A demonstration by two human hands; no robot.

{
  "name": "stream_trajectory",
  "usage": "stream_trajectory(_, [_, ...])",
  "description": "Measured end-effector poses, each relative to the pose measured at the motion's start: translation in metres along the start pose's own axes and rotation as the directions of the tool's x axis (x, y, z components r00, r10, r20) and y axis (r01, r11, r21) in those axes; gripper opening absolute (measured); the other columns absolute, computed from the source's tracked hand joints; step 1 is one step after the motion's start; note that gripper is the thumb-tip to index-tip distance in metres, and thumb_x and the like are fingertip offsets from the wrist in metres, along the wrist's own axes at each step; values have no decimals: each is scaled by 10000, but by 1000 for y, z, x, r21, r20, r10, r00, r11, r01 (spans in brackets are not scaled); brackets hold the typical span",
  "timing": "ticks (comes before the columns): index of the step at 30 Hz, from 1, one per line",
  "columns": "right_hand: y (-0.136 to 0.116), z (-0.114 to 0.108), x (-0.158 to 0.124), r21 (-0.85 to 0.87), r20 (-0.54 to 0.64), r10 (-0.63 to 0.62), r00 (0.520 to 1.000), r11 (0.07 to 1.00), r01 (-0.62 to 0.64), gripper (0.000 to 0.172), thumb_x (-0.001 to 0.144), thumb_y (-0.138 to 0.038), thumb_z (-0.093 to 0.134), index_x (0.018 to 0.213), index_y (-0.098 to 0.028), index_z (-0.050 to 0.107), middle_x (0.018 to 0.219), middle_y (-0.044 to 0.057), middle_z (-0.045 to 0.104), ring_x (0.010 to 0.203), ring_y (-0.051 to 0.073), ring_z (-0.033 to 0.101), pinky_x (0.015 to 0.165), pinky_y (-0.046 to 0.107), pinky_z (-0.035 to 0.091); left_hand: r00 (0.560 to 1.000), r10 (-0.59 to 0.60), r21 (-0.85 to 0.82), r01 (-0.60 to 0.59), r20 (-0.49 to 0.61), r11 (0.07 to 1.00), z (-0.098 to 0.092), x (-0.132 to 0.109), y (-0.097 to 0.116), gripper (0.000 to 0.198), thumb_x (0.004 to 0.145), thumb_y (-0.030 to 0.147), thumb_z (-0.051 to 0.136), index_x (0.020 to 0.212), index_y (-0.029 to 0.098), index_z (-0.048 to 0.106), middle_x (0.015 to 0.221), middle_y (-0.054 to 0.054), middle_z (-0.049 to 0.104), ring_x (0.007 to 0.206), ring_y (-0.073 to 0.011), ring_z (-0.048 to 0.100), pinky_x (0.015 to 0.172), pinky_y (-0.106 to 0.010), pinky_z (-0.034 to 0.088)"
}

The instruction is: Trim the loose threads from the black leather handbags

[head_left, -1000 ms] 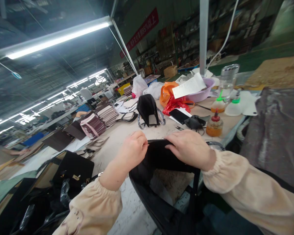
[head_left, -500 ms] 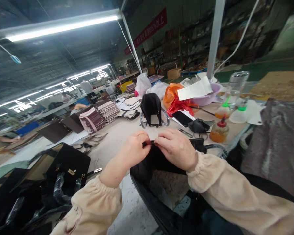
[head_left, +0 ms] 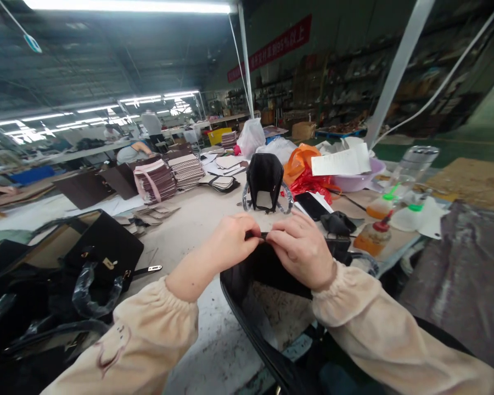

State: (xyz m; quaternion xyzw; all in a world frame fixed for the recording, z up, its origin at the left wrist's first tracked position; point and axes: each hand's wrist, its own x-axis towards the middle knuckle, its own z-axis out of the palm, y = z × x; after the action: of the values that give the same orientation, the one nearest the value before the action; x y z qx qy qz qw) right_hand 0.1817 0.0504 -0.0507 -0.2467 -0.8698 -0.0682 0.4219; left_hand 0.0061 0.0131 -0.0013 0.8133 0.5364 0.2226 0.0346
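A black bag (head_left: 247, 307) lies open before me at the table's near edge, its inside facing up. My left hand (head_left: 241, 236) pinches the bag's far rim between thumb and fingers. Right beside it, my right hand (head_left: 300, 247) grips the same rim, the fingertips of both hands almost meeting. The fingers hide the exact spot they hold. Just beyond my hands stands a smaller black bag (head_left: 265, 175) with its opening toward me and clear-wrapped handles at its sides.
Black handbags (head_left: 102, 252) with plastic-wrapped handles crowd the left. Stacked brown panels (head_left: 154, 181) stand behind. At right are a phone (head_left: 310, 206), a red-capped bottle (head_left: 372, 237) of amber liquid and a purple basin (head_left: 360, 178). Other people work farther back.
My view has shifted and tilted slightly. Both hands stay pinched on the bag's rim, their fingertips a little repositioned.
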Motion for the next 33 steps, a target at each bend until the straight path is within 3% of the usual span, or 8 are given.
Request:
stream_trajectory(2, [4, 2, -3, 11, -28, -53, 998, 999, 53, 179, 849, -141, 498, 830, -226, 654, 868, 14, 657, 825, 146, 545, 1013, 405, 322, 998, -61, -63, 62, 23, 996, -1, -2, -2, 75, 711, 152, 597, 783, 174, 600, 755, 5, 630, 713, -132, 591, 663, -242, 455])
stream_trajectory(5, [10, 2, -7, 30, -61, -137, 989, 990, 139, 187, 844, -130, 507, 845, -239, 659, 882, 6, 666, 836, 141, 550, 1023, 420, 317, 989, -133, -143, 141, 68, 980, -3, -4, -3, 259, 661, 131, 624, 911, 177, 576, 808, 6, 655, 708, -136, 609, 633, -233, 458])
stream_trajectory(8, [14, 2, -8, 36, -81, -164, 983, 985, 168, 171, 837, -134, 528, 847, -247, 656, 878, -7, 671, 839, 143, 547, 1027, 432, 311, 969, -208, -115, 224, 135, 968, -3, -3, -2, 209, 660, 149, 610, 867, 170, 629, 779, -2, 674, 685, -142, 605, 600, -228, 439])
stream_trajectory(11, [13, 3, -8, 40, -63, -124, 990, 991, 127, 150, 829, -146, 548, 857, -249, 654, 878, -8, 670, 845, 154, 548, 1030, 446, 300, 939, -297, -53, 310, 174, 949, -2, 0, 0, 124, 695, 185, 563, 722, 171, 683, 623, 9, 649, 585, -128, 562, 530, -220, 384])
stream_trajectory(14, [9, 4, -7, 44, -48, -54, 997, 997, 56, 102, 825, -192, 566, 849, -243, 651, 867, 4, 662, 831, 163, 552, 1029, 455, 292, 932, -336, -30, 342, 135, 939, -1, 1, 3, 150, 694, 196, 547, 674, 165, 693, 542, 16, 614, 533, -115, 521, 483, -211, 331])
stream_trajectory(22, [-7, 4, -3, -7, -85, 86, 993, 996, -87, 98, 827, -203, 573, 764, -226, 644, 818, 8, 642, 833, 171, 530, 1034, 468, 279, 938, -335, -65, 341, 91, 938, 5, -2, -1, 167, 702, 232, 549, 688, 169, 703, 565, 7, 627, 543, -114, 515, 496, -214, 329])
stream_trajectory(33, [1, 3, -2, 90, 22, -229, 973, 970, 226, 167, 845, -132, 507, 847, -231, 642, 909, -14, 658, 909, 168, 518, 1072, 488, 258, 924, -376, -92, 381, 73, 920, 8, -3, 0, 185, 724, 212, 540, 752, 178, 719, 626, -5, 662, 578, -127, 552, 537, -225, 378])
